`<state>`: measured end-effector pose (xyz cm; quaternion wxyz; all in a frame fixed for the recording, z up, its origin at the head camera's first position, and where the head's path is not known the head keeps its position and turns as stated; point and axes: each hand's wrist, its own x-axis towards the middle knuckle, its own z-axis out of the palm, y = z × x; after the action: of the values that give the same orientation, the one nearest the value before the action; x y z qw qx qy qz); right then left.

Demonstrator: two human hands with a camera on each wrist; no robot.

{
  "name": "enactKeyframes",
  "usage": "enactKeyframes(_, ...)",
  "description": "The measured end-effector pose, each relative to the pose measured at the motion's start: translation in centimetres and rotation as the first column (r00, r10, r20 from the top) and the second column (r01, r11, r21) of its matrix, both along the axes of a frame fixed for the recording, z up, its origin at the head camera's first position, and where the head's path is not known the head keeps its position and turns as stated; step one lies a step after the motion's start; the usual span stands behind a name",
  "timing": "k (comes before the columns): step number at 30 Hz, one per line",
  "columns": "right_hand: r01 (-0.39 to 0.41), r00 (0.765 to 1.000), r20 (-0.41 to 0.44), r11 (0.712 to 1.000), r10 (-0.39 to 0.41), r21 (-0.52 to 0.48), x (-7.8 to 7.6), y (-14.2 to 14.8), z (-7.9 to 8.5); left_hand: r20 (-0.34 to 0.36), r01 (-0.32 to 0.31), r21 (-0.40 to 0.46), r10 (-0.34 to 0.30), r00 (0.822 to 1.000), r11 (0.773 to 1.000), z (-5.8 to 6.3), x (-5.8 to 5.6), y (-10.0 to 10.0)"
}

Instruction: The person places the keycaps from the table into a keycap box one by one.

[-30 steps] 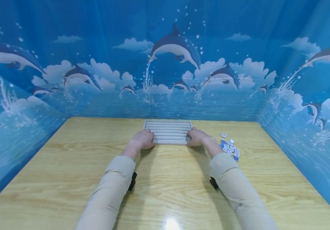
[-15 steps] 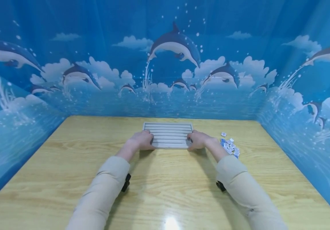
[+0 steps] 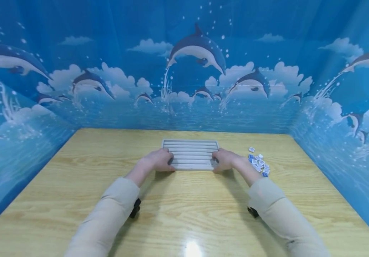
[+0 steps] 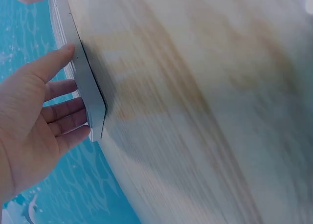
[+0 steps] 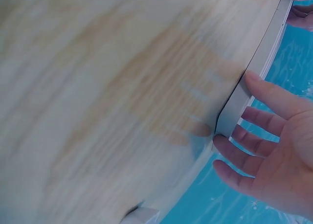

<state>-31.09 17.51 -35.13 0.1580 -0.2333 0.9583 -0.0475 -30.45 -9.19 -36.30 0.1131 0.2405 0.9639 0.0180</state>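
A white rectangular tray with long parallel ridges lies on the table near the back. My left hand grips its left end and my right hand its right end. In the left wrist view, the thumb of my left hand presses the tray's long front wall while the fingers bend against the short end. The right wrist view has the same hold mirrored: my right hand with thumb on the front wall, fingers around the corner.
Right of the tray lies a loose cluster of small white and blue tiles, with a single tile just behind it. Blue dolphin-print curtains line the back and both sides of the wood-grain table.
Both hands have drawn the tray from the back edge toward me, leaving a strip of table behind it. My elbows have spread outward. The tiles stay put.
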Motion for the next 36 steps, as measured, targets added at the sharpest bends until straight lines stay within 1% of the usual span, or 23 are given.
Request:
enactKeyframes(2,-0.004,1.000,0.008,1.000,0.004,0.001,0.3,0.1,0.0,-0.007,0.021,-0.025,-0.021,1.000,0.999,0.0,0.3,0.0)
enactKeyframes(6,-0.029,0.999,0.018,1.000,0.030,-0.006,0.8,0.5,0.1,-0.011,0.034,-0.062,-0.035,0.999,0.998,0.0,1.0,0.1)
enactKeyframes(14,-0.076,0.997,0.031,0.997,0.077,-0.029,1.8,1.0,0.0,0.013,0.047,-0.054,-0.047,0.999,0.997,0.3,2.0,-0.1)
enactKeyframes(17,-0.083,0.996,0.037,0.996,0.085,-0.037,2.2,1.1,0.1,-0.009,0.070,-0.064,-0.071,0.997,0.995,0.3,2.4,-0.1)
enactKeyframes(19,-0.089,0.995,0.035,0.995,0.090,-0.040,2.4,1.2,0.1,-0.028,0.098,-0.070,-0.100,0.995,0.993,0.3,2.6,-0.1)
enactKeyframes(25,-0.093,0.994,0.048,0.995,0.094,-0.022,2.8,1.6,0.1,-0.076,0.184,-0.069,-0.189,0.979,0.980,0.2,3.5,0.0)
enactKeyframes(29,-0.080,0.995,0.064,0.996,0.082,-0.028,3.1,1.8,0.2,-0.113,0.197,-0.079,-0.205,0.972,0.977,0.1,4.1,0.2)
enactKeyframes(32,-0.080,0.995,0.059,0.996,0.082,-0.039,3.3,2.0,0.2,-0.126,0.196,-0.079,-0.204,0.971,0.977,-0.1,4.5,0.3)
enactKeyframes(36,-0.100,0.994,0.036,0.994,0.102,-0.050,3.7,2.2,0.0,-0.143,0.206,-0.079,-0.215,0.966,0.975,-0.5,5.0,0.3)
